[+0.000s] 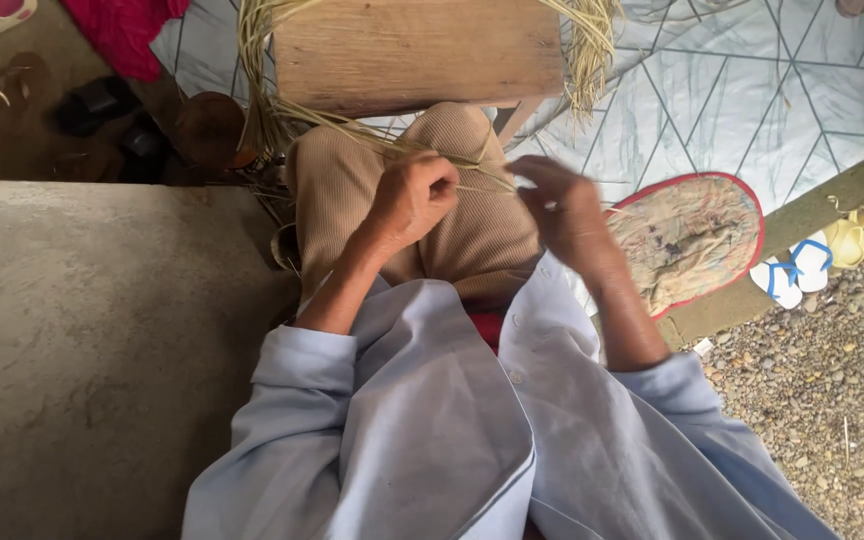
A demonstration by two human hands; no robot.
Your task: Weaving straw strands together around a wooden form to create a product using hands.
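Head view: left hand (414, 195), right hand (564, 205) pinch straw strands (352, 128).

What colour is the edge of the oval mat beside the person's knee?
The oval mat has a red edge; the head view shows it clearly.

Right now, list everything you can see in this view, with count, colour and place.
straw strands: a bundle, pale yellow, running from the stool across the knee to both hands
wooden stool: one, brown, top centre
mat: one, faded with red edge, right of the knee
sandals: two, white with blue straps, right, at the gravel's edge
yellow sandals: one pair, far right
red cloth: one, top left
concrete ledge: one, grey, left
gravel: grey, bottom right
tiled floor: pale, top right
left hand: closed on strands
right hand: blurred, pinching strands
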